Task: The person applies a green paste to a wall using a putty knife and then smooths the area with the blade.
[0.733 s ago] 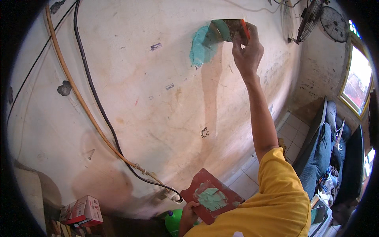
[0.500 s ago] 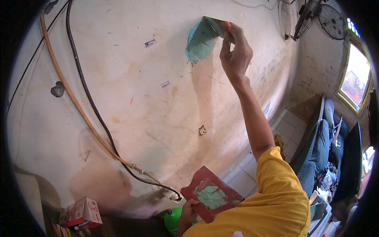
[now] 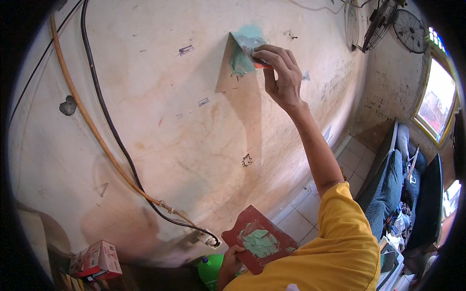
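My right hand (image 3: 284, 80) is raised to the stained white wall (image 3: 189, 140), its fingers closed round a putty knife (image 3: 246, 43) with a broad metal blade and an orange-red edge by the fingers. The tilted blade lies over a patch of wet green putty (image 3: 239, 64). Green shows above the blade and below it; whether its whole edge touches the wall is hidden. Low in front of my body, my left hand (image 3: 232, 259) grips the edge of a reddish-brown board (image 3: 248, 217). A smeared heap of green putty (image 3: 261, 243) sits on that board.
Black and orange cables (image 3: 121, 148) run down the wall to a socket (image 3: 208, 237). Below are a green rounded container (image 3: 208, 270) and a red-and-white box (image 3: 97, 259). Dark blue cushions (image 3: 386, 186) stand at right, with a fan (image 3: 409, 30) above.
My right hand has come down slightly and turned the putty knife, whose blade now slants across the putty. The wall patch shows above the blade. My left hand and board stay nearly still.
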